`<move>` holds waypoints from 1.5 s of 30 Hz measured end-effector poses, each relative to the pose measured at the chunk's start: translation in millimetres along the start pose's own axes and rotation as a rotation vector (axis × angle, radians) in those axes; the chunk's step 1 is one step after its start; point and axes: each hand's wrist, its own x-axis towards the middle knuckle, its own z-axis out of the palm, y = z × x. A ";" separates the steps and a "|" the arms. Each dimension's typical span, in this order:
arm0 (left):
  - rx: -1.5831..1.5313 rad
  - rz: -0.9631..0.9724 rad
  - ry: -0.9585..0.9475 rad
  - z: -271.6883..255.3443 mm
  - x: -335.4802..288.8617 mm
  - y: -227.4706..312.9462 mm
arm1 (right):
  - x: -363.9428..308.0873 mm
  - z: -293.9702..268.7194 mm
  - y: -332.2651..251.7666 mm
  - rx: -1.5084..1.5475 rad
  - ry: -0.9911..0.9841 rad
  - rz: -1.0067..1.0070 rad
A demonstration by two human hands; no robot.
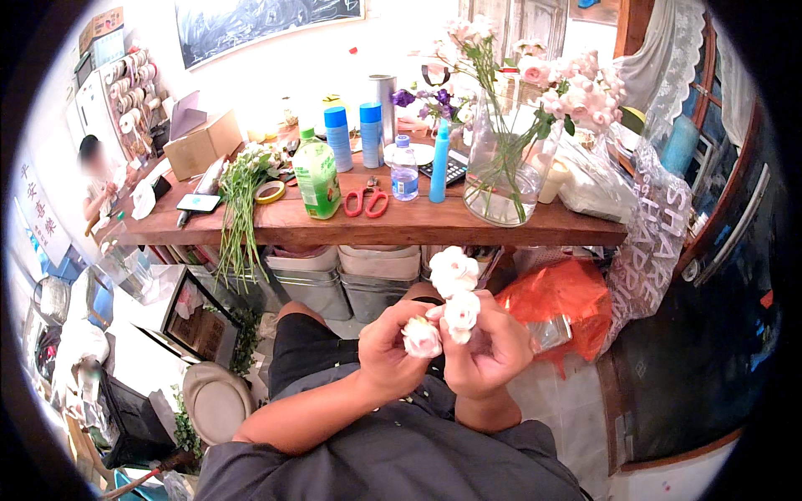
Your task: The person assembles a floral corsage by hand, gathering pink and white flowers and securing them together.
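Note:
Above my lap, my left hand (391,351) is closed, its fingers around the base of a pale pink rose (422,336). Close beside it, my right hand (489,351) is closed just below a white rose (461,314). Another white rose (454,271) rises directly beyond that one and seems to be in the same grip. The two hands nearly touch at the fingertips. The stems are mostly hidden by my fingers. On the wooden table (393,224) ahead lie red-handled shears (366,200) and a bunch of green-stemmed flowers (244,200) hanging over the front edge.
A glass vase (501,194) of pink roses stands at the table's right. Left of it are a blue spray bottle (439,163), a water bottle (404,171) and a green jug (316,179). An orange bag (568,296) sits below right. Another person (100,179) is far left.

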 end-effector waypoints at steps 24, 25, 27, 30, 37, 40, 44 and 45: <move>0.161 0.188 -0.094 -23.8 25.4 45.2 | 1.3 -10.9 2.9 0.057 -0.031 0.074; 0.221 0.260 -0.106 -24.2 28.0 48.8 | 2.0 -10.3 1.8 0.057 -0.032 0.075; 0.203 0.224 -0.078 -21.9 28.7 50.5 | 5.2 -8.2 -1.8 0.070 -0.040 0.072; 0.208 0.231 -0.066 -23.3 32.2 49.7 | 4.0 -9.2 -1.5 0.147 -0.053 0.130; 0.285 0.307 -0.116 -20.6 46.9 52.6 | 3.3 -6.4 13.9 0.334 -0.031 0.220; 0.162 0.255 -0.036 -18.5 40.1 37.2 | 23.7 -14.4 9.0 0.402 0.090 0.284; 0.211 -0.264 -0.376 -14.7 27.1 -0.5 | 76.6 -20.9 2.8 0.509 0.261 0.120; 0.205 -0.319 -0.424 -11.4 27.5 -8.0 | 90.3 -27.0 4.4 0.507 0.283 0.105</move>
